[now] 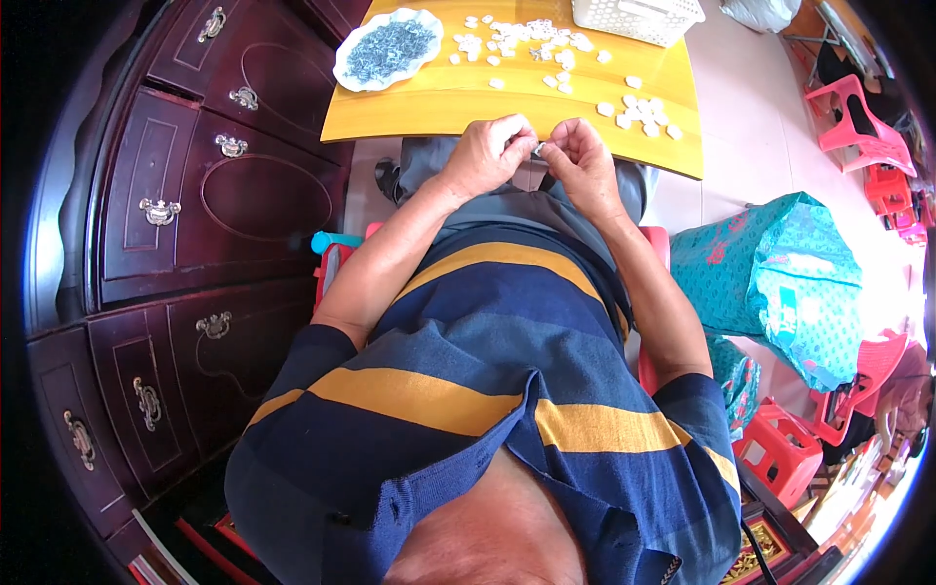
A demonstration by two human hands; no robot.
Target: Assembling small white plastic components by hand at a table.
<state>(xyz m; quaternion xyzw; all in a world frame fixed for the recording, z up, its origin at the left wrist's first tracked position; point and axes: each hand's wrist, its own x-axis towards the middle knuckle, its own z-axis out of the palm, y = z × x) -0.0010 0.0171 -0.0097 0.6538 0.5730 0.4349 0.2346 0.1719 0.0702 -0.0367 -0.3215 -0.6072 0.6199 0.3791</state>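
both hands meet just off the near edge of the yellow table [409, 107]: the left hand [487, 153] and right hand [582, 161] pinch one small pale piece [539, 148] between their fingertips, held close over the lap for fine work. beyond lie dozens of loose white pieces [546, 49], too many to count, one plate of grey bits [387, 47] and one white basket [639, 17].

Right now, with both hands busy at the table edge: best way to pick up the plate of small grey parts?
Take the plate by its scalloped rim at the near-left edge, coming in from the left hand side. It lies flat on the yellow table, heaped in the middle, so only the rim is bare; keep it level.
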